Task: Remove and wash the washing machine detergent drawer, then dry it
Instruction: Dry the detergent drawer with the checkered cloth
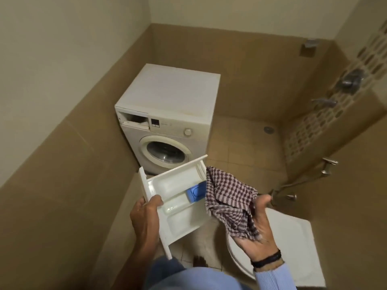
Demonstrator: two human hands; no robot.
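Detergent drawer (178,206) is out of the washing machine (165,124), gripped by the left hand (146,212) at its front panel, the right hand (257,225) bunching a checked cloth (228,197) just beside it; removal done, drying apparently underway.

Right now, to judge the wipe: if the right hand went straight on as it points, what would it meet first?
Probably the detergent drawer, near its blue insert; the right hand would press its checked cloth there, though depth is unclear.
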